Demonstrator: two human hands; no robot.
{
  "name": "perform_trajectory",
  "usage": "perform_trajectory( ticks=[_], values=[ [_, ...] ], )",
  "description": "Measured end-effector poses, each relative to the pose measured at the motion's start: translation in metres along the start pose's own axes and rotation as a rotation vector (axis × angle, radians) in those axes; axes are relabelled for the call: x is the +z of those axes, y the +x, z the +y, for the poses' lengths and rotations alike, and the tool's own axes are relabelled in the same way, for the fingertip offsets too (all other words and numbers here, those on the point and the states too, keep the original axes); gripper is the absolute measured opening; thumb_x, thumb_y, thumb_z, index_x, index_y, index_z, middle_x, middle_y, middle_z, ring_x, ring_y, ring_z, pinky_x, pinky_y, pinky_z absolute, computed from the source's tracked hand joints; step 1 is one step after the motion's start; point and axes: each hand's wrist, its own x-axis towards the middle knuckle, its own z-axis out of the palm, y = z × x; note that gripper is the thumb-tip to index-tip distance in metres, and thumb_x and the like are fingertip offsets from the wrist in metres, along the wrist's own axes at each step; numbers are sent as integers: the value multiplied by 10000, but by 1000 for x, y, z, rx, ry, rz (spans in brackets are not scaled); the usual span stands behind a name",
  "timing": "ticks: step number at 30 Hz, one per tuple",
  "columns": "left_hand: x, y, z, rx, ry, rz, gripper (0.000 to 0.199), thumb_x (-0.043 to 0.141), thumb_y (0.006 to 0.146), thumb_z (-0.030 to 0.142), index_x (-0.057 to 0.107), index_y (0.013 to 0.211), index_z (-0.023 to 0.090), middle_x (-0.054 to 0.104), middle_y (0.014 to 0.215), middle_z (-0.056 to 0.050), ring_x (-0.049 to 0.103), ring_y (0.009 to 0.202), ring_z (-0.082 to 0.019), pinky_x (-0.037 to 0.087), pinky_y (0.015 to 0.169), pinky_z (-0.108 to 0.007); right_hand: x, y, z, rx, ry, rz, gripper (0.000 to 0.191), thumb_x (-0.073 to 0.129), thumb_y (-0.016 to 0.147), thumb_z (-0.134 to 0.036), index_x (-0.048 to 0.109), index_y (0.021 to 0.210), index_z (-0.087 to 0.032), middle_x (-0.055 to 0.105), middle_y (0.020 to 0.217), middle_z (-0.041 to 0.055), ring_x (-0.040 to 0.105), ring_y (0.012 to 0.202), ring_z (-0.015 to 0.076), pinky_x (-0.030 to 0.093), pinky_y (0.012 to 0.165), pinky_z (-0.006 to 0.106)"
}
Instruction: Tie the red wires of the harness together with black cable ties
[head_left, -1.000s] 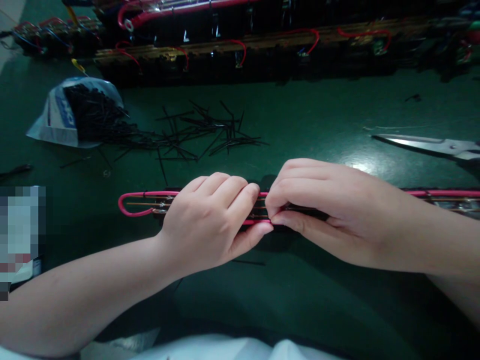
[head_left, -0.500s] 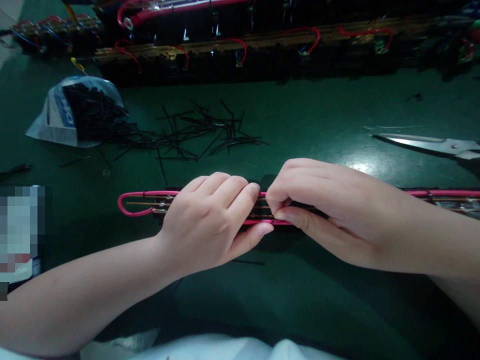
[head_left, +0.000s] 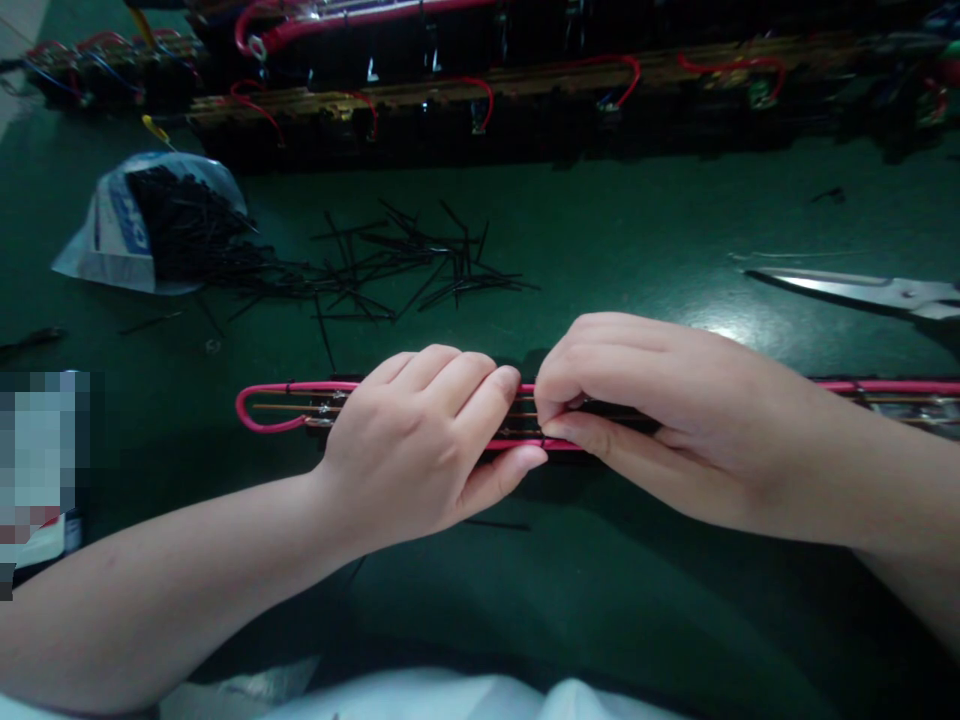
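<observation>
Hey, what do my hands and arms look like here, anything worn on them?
Your left hand and right hand are ungloved, with no ring or watch visible. Both forearms are bare. Pale cloth, probably your top, shows along the bottom edge.

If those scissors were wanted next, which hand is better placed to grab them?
Probably the right hand: the scissors lie on its side, tips pointing left. The left hand lies across the pink cable, farther from them.
</observation>
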Motion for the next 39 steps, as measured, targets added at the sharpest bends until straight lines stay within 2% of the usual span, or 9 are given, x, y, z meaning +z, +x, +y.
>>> perform_trajectory(
  ticks=[9,16,20,25,32,37,39],
  values=[
    [0,-1,0,5,23,2,429,396,1090,494,667,1109,162,734,1035,-115,653,882,-257,501,732,-388,1,-1,0,11,10,12,186,466,1040,-203,571,888,-227,663,876,24,606,813,171,455,698,294],
    [0,-1,0,8,5,8,420,417,1089,492,662,1110,152,731,1053,-122,669,901,-267,516,734,-402,0,-1,0,17,15,13,174,473,1044,-219,562,895,-232,642,841,6,577,765,161,440,677,292],
    [0,-2,-1,36,-19,67,362,488,1080,452,628,1199,140,732,1114,-132,688,967,-272,543,798,-406,0,-1,1,9,20,22,187,468,1046,-207,556,881,-224,634,834,4,567,758,153,432,668,286],
    [1,-5,-1,54,-46,109,269,538,1071,394,572,1222,174,741,1154,-116,712,979,-246,553,801,-368,0,-1,1,30,41,30,189,469,1037,-204,555,870,-230,640,826,4,569,740,159,424,660,298],
    [1,-7,-3,79,-90,179,271,619,1042,293,548,1287,204,735,1218,-99,711,1070,-229,577,894,-356,0,-2,0,48,26,31,173,467,1032,-195,596,917,-215,666,859,15,597,768,162,439,670,292],
    [6,-5,-4,115,-126,291,206,658,1036,305,605,1208,205,750,1182,-77,710,1092,-225,542,1057,-423,1,-1,2,28,18,54,169,475,1035,-195,581,904,-213,660,840,5,587,744,151,425,640,277],
    [8,-4,-4,124,-152,323,168,681,1024,292,627,1158,205,752,1166,-75,709,1092,-229,542,1058,-427,1,0,2,28,19,53,178,467,1036,-193,580,900,-209,654,827,1,582,732,146,420,630,271]
  ],
)
